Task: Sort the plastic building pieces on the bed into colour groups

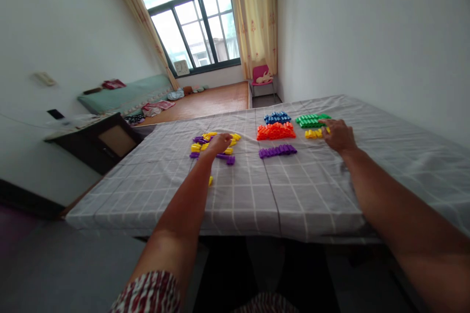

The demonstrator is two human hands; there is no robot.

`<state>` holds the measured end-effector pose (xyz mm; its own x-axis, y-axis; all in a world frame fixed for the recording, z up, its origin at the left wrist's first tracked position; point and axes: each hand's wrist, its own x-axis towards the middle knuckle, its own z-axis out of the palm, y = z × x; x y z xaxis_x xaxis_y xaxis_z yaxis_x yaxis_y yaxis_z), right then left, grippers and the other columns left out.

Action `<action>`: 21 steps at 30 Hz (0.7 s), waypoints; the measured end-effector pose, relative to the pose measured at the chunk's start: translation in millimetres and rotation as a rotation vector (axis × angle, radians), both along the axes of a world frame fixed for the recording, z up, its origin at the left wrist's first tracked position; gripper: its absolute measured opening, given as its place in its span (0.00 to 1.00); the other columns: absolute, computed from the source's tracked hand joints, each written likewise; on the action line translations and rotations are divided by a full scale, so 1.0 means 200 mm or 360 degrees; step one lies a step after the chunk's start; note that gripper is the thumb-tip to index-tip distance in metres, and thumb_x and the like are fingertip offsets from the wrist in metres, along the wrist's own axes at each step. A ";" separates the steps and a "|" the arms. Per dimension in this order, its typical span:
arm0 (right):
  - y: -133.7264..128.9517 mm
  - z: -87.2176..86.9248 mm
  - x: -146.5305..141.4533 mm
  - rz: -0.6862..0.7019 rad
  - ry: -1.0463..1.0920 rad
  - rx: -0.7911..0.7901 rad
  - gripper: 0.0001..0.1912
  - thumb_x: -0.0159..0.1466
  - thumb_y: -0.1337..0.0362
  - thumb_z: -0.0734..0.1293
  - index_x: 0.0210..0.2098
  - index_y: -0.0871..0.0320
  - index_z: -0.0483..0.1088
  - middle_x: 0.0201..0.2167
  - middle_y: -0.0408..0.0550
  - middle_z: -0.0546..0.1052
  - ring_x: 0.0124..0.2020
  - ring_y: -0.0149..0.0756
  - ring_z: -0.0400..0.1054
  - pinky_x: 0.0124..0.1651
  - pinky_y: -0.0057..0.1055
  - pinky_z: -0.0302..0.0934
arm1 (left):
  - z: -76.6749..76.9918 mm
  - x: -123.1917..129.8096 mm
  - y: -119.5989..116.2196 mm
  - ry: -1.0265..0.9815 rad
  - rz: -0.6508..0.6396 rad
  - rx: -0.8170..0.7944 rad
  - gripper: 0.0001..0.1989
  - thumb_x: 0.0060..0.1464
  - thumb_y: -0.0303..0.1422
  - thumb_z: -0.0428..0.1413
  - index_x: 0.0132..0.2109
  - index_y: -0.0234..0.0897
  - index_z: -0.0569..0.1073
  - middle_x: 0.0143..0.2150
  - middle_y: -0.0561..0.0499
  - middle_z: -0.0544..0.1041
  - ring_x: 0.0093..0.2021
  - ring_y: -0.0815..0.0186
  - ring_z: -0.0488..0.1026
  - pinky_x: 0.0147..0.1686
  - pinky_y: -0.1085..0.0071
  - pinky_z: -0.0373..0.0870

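Observation:
My left hand is over a loose mix of yellow pieces and purple pieces. Its fingers look curled together, and what they hold, if anything, is hidden. The pieces are small, shiny plastic tubes or clips; their exact kind is too small to tell. At the right, my right hand reaches over the end of a short yellow row. Its index finger stretches toward the green group, while the thumb is by the yellow pieces. Those fingers are apart.
Between the hands lie a blue group, an orange-red stack and a purple row. A stray yellow piece sits near my left forearm. Everything rests on a grey checked cloth. Beyond it are a low bed and pink chair.

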<state>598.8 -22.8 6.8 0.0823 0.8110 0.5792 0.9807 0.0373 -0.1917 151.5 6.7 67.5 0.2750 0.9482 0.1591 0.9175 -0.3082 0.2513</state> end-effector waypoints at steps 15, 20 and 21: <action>0.06 -0.06 0.03 0.0185 0.0046 0.0159 0.21 0.64 0.67 0.57 0.54 0.62 0.71 0.51 0.57 0.75 0.51 0.46 0.69 0.54 0.39 0.62 | -0.12 -0.16 0.01 0.0047 0.0194 0.0022 0.18 0.59 0.33 0.50 0.53 0.36 0.75 0.53 0.46 0.77 0.50 0.63 0.74 0.53 0.69 0.67; 0.06 -0.06 0.04 0.0244 0.0104 0.0218 0.21 0.62 0.69 0.57 0.51 0.61 0.72 0.49 0.55 0.77 0.50 0.46 0.70 0.53 0.41 0.65 | -0.17 -0.01 0.12 0.0102 0.0206 -0.0041 0.22 0.55 0.33 0.56 0.57 0.35 0.73 0.56 0.43 0.75 0.55 0.58 0.71 0.58 0.65 0.63; 0.05 -0.05 0.04 0.0255 0.0117 0.0221 0.21 0.61 0.69 0.57 0.51 0.61 0.73 0.49 0.55 0.77 0.50 0.46 0.71 0.53 0.41 0.65 | -0.17 0.01 0.13 0.0110 0.0191 -0.0047 0.21 0.54 0.31 0.57 0.56 0.35 0.73 0.56 0.42 0.75 0.55 0.58 0.71 0.58 0.65 0.63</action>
<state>606.8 -11.9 -3.8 0.0050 0.7302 0.6833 0.9437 0.2226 -0.2448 153.6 32.8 33.1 0.1686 0.9790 0.1150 0.9628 -0.1885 0.1937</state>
